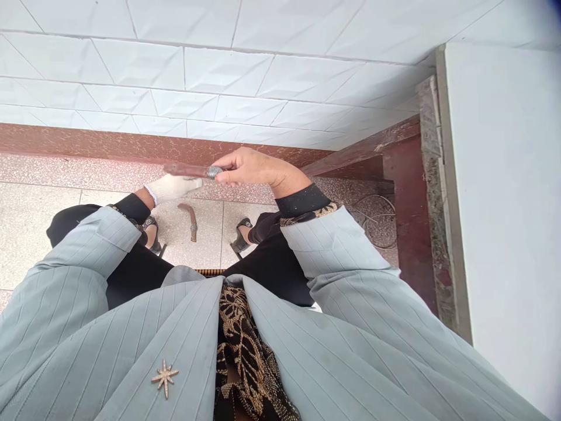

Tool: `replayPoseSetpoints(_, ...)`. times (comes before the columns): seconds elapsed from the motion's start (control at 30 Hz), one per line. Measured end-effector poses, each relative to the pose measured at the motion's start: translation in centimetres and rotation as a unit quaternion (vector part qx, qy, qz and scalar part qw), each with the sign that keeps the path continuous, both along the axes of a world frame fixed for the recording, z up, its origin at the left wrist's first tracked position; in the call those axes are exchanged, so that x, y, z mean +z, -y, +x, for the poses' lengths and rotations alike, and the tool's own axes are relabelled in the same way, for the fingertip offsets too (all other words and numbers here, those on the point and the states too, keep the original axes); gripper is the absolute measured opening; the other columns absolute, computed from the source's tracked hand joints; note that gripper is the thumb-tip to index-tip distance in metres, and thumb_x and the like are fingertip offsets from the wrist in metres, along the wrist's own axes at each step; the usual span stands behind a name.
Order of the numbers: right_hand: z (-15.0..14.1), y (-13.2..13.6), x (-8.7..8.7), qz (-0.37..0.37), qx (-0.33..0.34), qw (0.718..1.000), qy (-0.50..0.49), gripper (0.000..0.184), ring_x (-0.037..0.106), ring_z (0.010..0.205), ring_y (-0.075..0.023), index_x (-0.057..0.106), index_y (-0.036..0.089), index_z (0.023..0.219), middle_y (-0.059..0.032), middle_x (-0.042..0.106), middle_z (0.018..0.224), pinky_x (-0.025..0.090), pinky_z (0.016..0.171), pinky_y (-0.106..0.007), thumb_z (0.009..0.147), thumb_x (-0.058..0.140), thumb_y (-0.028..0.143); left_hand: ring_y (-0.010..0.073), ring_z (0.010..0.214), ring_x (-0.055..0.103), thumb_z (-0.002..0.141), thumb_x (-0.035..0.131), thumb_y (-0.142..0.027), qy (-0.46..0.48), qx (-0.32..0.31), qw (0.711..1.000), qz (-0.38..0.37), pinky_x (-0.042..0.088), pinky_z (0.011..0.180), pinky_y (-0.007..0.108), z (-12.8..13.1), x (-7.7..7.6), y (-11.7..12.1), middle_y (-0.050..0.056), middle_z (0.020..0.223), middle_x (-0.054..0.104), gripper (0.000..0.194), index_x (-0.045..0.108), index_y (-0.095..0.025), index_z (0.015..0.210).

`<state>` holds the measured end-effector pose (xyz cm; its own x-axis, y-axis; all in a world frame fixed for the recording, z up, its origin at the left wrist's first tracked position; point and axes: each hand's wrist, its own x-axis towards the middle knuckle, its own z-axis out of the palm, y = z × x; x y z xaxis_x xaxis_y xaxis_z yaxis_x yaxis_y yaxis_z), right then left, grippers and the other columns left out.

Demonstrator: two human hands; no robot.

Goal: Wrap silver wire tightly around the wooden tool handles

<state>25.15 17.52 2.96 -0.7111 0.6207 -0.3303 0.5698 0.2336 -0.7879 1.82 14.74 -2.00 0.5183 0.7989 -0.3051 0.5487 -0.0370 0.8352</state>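
Note:
My right hand [248,168], bare, is closed around the end of a rusty-brown knife [188,170], just behind a band of wound silver wire. The knife points left, roughly level, above the floor. My left hand [173,186] wears a white knitted glove and is close under the blade, fingers stretched to the right. Whether glove and blade touch is unclear. Below, between my feet, a second tool [191,222] lies on the floor; it has a curved brown blade and a wire-bound joint.
White tiled wall [228,70] rises in front, with a reddish-brown skirting [131,143] at its foot. On the right stand a dark red wooden frame [412,216] and a white panel [504,204]. A coiled pale cable [385,216] lies on the floor behind my right arm.

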Motion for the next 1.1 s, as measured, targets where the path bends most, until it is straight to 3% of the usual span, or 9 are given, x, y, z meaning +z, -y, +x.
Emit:
replayPoseSetpoints(0.13,-0.3,-0.4,-1.1,0.1,-0.143,0.982,0.073,0.021,0.049,0.064,-0.0119,0.074,0.013,0.097,-0.0003,0.059,0.071,0.037,0.066,-0.029,0.097,0.063,0.031,0.0122,0.062,0.046,0.094,0.052,-0.03,0.049,-0.065,0.996,-0.028,0.039,0.065,0.027,0.5,-0.7,0.7,-0.002,0.066,0.052,0.021,0.062,-0.018,0.081)
replayPoseSetpoints(0.23,-0.5,-0.8,-1.9,0.177,-0.159,0.953,0.185,0.022,0.053,0.073,-0.016,0.074,0.012,0.096,-0.0061,0.065,0.08,0.037,0.069,-0.031,0.098,0.063,0.031,0.0127,0.063,0.048,0.093,0.054,-0.033,0.039,-0.112,0.992,-0.044,0.039,0.063,0.027,0.5,-0.9,0.9,0.0,0.069,0.055,0.021,0.066,-0.018,0.086)
replayPoseSetpoints(0.33,-0.8,-0.9,-2.3,0.156,-0.04,0.933,0.322,0.019,0.059,0.079,-0.0195,0.077,0.013,0.094,-0.0101,0.07,0.086,0.038,0.071,-0.033,0.095,0.065,0.027,0.0129,0.064,0.049,0.091,0.056,-0.036,0.022,-0.134,0.99,-0.041,0.04,0.064,0.027,0.3,-0.6,0.7,0.0,0.071,0.056,0.023,0.067,-0.017,0.085)
replayPoseSetpoints(0.4,-1.0,-0.8,-2.3,0.057,0.099,0.924,0.365,0.016,0.058,0.072,-0.0182,0.078,0.015,0.089,-0.0065,0.068,0.076,0.038,0.069,-0.032,0.093,0.067,0.025,0.0138,0.069,0.052,0.09,0.056,-0.037,0.009,-0.12,0.993,-0.01,0.042,0.068,0.028,0.1,-0.4,0.5,0.0,0.074,0.059,0.023,0.067,-0.017,0.085)
replayPoseSetpoints(0.47,-0.9,-0.5,-1.8,-0.069,0.219,0.923,0.31,0.016,0.054,0.064,-0.015,0.079,0.015,0.092,-0.0006,0.062,0.064,0.038,0.067,-0.03,0.094,0.067,0.026,0.0155,0.075,0.056,0.088,0.055,-0.035,-0.01,-0.099,0.995,0.032,0.046,0.074,0.03,-0.2,-0.3,0.3,0.001,0.079,0.064,0.023,0.069,-0.017,0.086)
replayPoseSetpoints(0.53,-0.4,-0.4,-0.9,-0.15,0.263,0.934,0.191,0.022,0.052,0.062,-0.0126,0.08,0.016,0.102,0.0027,0.06,0.063,0.039,0.067,-0.028,0.094,0.069,0.034,0.0173,0.081,0.06,0.089,0.055,-0.035,-0.01,-0.085,0.995,0.055,0.049,0.08,0.032,-0.4,-0.2,0.1,0.003,0.085,0.068,0.025,0.071,-0.016,0.089)
replayPoseSetpoints(0.63,1.0,-0.6,0.4,-0.12,0.169,0.977,0.049,0.036,0.053,0.067,-0.0119,0.079,0.019,0.115,0.0018,0.065,0.073,0.039,0.069,-0.028,0.094,0.069,0.047,0.0182,0.085,0.062,0.092,0.057,-0.038,0.034,-0.079,0.995,0.056,0.051,0.082,0.032,-0.7,-0.3,0.2,0.005,0.09,0.072,0.028,0.074,-0.016,0.098)
replayPoseSetpoints(0.77,2.4,-1.1,0.7,-0.067,0.016,0.998,0.002,0.036,0.05,0.064,-0.0109,0.078,0.017,0.11,-0.0002,0.066,0.075,0.039,0.065,-0.027,0.095,0.068,0.048,0.0157,0.075,0.058,0.097,0.054,-0.041,0.005,-0.029,0.999,0.043,0.05,0.075,0.029,-0.7,-0.3,0.4,0.003,0.081,0.069,0.031,0.074,-0.018,0.1)
replayPoseSetpoints(1.1,0.8,-0.4,0.0,-0.054,-0.074,0.995,0.046,0.026,0.052,0.063,-0.0123,0.074,0.016,0.094,-0.0031,0.067,0.074,0.042,0.065,-0.029,0.097,0.064,0.039,0.014,0.067,0.052,0.092,0.053,-0.034,0.047,-0.11,0.993,-0.012,0.045,0.068,0.028,0.3,-1.2,0.9,0.001,0.072,0.059,0.023,0.067,-0.017,0.086)
